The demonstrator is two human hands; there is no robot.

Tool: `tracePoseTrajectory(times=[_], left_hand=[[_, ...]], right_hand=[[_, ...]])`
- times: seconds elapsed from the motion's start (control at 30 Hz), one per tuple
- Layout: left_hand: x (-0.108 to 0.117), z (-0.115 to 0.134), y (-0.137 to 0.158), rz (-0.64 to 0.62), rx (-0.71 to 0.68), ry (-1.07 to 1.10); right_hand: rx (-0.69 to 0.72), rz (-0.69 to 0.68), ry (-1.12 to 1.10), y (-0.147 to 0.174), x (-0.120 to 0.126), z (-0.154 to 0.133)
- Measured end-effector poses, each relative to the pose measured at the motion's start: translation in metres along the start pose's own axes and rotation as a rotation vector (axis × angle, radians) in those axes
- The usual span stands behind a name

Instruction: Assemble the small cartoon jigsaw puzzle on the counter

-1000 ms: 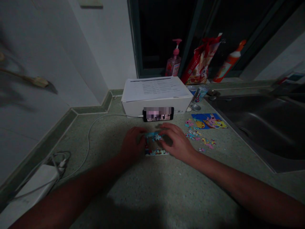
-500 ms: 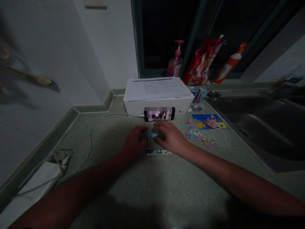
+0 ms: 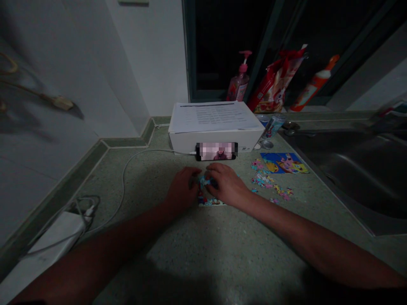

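Note:
A partly assembled jigsaw puzzle [image 3: 210, 202] lies flat on the counter, its left and lower strips showing between my hands. My left hand [image 3: 183, 189] is at its left edge, thumb and index finger curled against the light-blue pieces [image 3: 203, 181] at the top. From the right, my right hand [image 3: 227, 182] arches over the puzzle, its fingers bent down onto the same light-blue pieces and covering the right part. Loose puzzle pieces [image 3: 262, 179] are scattered to the right of my right hand, beside a blue cartoon picture card [image 3: 284, 163].
A phone [image 3: 216, 151] leans on a white box [image 3: 216, 137], with a white cable [image 3: 122, 182] running left to a power strip [image 3: 57, 233]. A can [image 3: 273, 127] and a metal sink [image 3: 349, 169] are at the right. A pump bottle [image 3: 238, 84] stands by the window.
The view has shifted slightly, so the scene sits a little farther right. Both hands stay over the puzzle; my right hand has moved slightly closer to my left. The phone's picture has changed.

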State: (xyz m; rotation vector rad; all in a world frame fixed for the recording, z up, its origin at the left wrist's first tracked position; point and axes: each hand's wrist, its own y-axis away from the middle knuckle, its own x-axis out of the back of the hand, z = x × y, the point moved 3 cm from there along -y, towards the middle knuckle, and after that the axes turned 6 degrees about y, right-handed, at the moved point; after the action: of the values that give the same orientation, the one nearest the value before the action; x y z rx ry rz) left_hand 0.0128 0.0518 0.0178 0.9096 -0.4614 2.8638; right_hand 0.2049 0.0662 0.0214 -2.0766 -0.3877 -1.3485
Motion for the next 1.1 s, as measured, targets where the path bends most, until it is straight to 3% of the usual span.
tracePoseTrajectory(times=[0.6, 1.1], left_hand=[[-0.0016, -0.0017, -0.0004, 0.001, -0.02, -0.024], [-0.0012, 0.0031, -0.0014, -0.071, -0.073, -0.082]], right_hand=[[0.047, -0.013, 0.035, -0.0001, -0.0002, -0.0054], [0.04, -0.022, 0.06, 0.0007, -0.0029, -0.0054]])
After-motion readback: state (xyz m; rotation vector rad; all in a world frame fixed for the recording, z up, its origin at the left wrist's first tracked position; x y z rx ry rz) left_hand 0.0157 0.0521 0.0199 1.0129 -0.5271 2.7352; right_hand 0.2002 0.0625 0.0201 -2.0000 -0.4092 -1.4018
